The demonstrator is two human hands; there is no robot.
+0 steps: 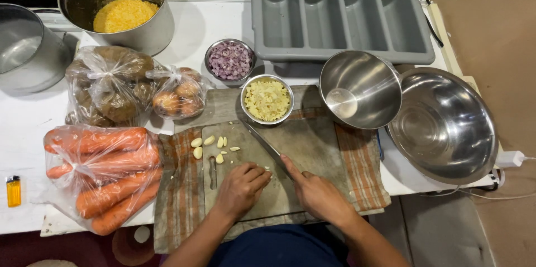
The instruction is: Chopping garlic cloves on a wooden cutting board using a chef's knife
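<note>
Head view: right hand (317, 193) gripped the knife (267, 147) by its handle, blade angled up and away to its left; left hand (241, 187) curled fingertips down on chopped garlic on the cutting board (312, 144). Peeled garlic cloves (207, 145) lay just beyond the left hand: small, firm, likely slippery, best pinned under curled fingertips.

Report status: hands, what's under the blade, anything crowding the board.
Right hand gripping knife; left hand curled on garlic at the cutting board. Peeled cloves loose to the upper left. Bowl of chopped garlic at the board's far edge.
</note>
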